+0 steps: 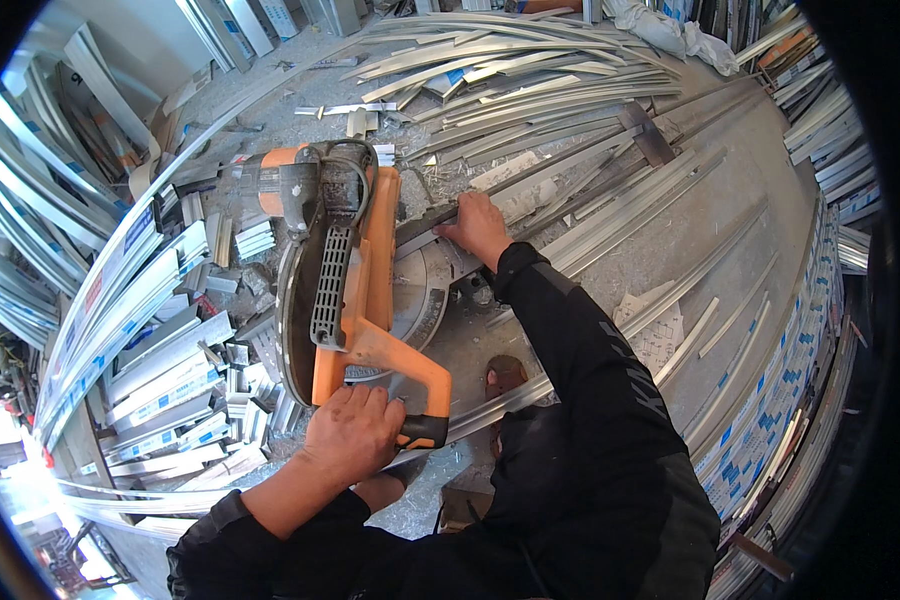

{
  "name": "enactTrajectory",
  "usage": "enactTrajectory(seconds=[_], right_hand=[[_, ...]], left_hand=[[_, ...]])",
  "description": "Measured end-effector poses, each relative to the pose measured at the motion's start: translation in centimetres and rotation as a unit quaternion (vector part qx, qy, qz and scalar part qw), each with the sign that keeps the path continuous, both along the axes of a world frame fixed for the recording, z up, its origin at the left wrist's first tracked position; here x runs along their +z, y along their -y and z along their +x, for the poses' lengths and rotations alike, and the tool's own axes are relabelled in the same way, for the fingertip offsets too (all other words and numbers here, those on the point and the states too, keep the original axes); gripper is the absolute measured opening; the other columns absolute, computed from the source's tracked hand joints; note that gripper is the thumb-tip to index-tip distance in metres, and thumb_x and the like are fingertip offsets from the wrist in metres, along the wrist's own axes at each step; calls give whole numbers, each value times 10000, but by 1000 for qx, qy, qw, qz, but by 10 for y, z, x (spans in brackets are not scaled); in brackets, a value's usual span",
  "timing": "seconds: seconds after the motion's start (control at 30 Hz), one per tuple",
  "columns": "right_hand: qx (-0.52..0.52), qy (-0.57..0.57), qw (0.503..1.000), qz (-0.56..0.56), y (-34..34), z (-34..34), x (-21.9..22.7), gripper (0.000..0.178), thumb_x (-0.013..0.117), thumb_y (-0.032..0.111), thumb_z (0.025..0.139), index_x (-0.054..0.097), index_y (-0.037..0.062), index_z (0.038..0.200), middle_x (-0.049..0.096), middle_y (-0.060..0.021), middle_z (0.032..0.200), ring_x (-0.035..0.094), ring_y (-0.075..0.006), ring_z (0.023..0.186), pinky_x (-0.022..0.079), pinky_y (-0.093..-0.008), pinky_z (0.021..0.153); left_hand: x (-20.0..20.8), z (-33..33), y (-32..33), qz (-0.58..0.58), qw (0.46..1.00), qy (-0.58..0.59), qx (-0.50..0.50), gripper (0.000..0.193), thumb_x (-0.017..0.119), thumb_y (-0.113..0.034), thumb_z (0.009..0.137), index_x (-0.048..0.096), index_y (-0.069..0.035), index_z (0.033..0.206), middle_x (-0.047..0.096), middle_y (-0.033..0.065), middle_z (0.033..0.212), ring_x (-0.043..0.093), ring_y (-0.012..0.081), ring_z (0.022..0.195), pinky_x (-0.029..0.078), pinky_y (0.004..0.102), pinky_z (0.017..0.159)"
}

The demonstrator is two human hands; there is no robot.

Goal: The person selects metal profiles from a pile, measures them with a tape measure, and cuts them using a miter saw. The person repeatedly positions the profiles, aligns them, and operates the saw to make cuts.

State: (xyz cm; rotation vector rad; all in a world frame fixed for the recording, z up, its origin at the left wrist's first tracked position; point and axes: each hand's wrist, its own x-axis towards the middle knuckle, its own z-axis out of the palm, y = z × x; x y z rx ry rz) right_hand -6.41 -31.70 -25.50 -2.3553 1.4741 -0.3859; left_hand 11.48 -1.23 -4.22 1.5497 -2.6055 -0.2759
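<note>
An orange and black miter saw (pixel 378 270) stands in the middle, its round blade guard on the left side. My left hand (pixel 353 432) is closed round the lower end of its orange handle (pixel 415 372). To the right of the saw head, my right hand (pixel 478 230) grips a thin metal profile (pixel 417 242) at the saw's fence, fingers curled over it. The profile reaches left toward the saw head, which hides its far end. Below the fence shows part of the round saw table (pixel 422 300). The blade's lower edge is hidden from this view.
Long pale metal profiles (pixel 530 55) lie in a heap at the back. Short offcuts (pixel 175 385) pile up left of the saw. More long strips (pixel 660 200) lie on the floor at right, near a marked paper sheet (pixel 653 325). Blue-and-white wrapped profiles (pixel 770 430) line the right edge.
</note>
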Motion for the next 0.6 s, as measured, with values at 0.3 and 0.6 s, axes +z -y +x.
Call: enactTrajectory(seconds=[0.3,0.6], right_hand=[[-5,-4,1000,-6,0,0,-2,573,877,455,715,651,15,1004,669,-194,1056,627,-403,1066,522,-519,888],[-6,11,1000,13,0,2,5,575,878,451,735,656,-9,997,656,-218,1085,605,-418,1107,514,-501,940]], left_hand=[[-7,0,-5,-2,1000,1,3,79,641,-158,763,590,-101,785,560,49,763,608,221,736,481,348,693],[-4,0,-4,-17,1000,-5,-1,103,644,-173,761,584,-118,823,583,39,824,621,210,783,479,340,710]])
